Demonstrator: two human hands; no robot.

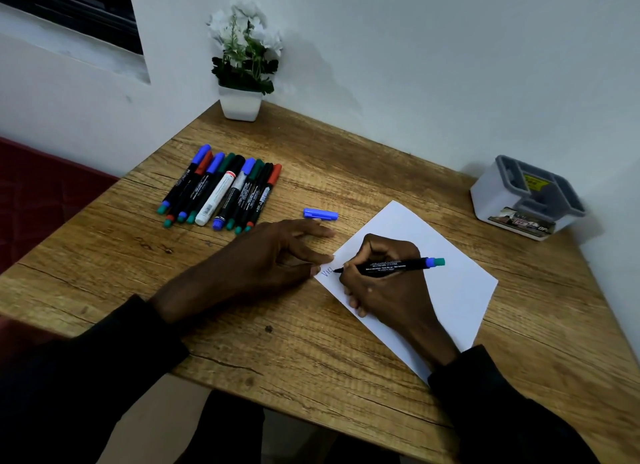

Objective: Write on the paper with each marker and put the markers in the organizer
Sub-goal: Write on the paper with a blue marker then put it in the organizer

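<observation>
Wood-grain surface (311,342) set into a corner of pale wall; white pot (240,105) of white flowers at the back edge.

Paper (457,290) lies askew, right of centre. Right hand (384,290) rests on it, fingers (349,280) curled round a black marker (398,265) and pinching it near the tip. Tip touches the sheet beside a few blue letters at the left edge. Left hand (273,255) lies flat beside the sheet, its fingers (311,231) spread and mostly straight, two tips pressing the paper's left edge. Blue cap (320,214) lies loose on the surface just beyond the left hand.

Other markers (221,190), all capped, sit in a tight row at back left, well apart from the paper.

Risks, as I judge them:
- paper skids under the stroke if the left fingertips lift
- right hand drags over wet ink and smears the letters
- loose cap gets nudged by the left hand and rolls off
- one bumped marker sets the row rolling

Containers: organizer (526,200) at far right, close to the surface's edge, where a careless reach could knock it. White body, grey top split into several compartments. No marker shows in any of them; one has a yellow label. Compartment bottoms partly hidden. Pot holds only the flowers
</observation>
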